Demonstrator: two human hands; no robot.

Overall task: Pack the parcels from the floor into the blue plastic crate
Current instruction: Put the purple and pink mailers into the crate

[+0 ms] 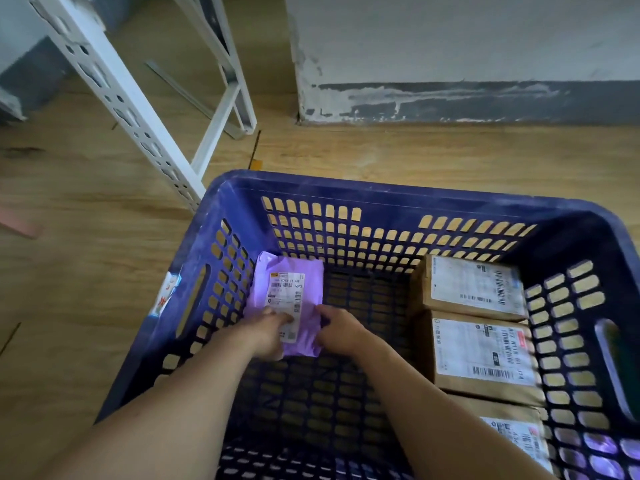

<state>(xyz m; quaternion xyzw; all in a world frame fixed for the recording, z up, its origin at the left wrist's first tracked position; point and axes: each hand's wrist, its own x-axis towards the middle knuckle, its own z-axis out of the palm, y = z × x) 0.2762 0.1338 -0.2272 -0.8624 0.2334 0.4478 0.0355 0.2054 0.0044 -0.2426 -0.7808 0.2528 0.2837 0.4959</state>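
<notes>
Both hands grasp the near end of the purple parcel [289, 289]: the left hand [268, 332] curls round its near-left corner with fingertips on the white label, and the right hand [337, 329] pinches the near-right edge, fingers bent onto the wrapping. The parcel is a soft, crinkled lilac plastic mailer, oblong, with a white shipping label running along its length that carries barcodes and an orange mark at the far end. It sits inside the blue plastic crate [381, 190], in the far-left part, its left side close against the slotted left wall and stretching away from the hands toward the far wall; whether it rests on the crate bottom or is held just above it cannot be told. Along the right wall stand the far cardboard box [474, 285], the middle cardboard box [481, 355] and the near cardboard box [512, 434], labels up, well apart from the mailer. The crate stands on a wooden floor [86, 271].
</notes>
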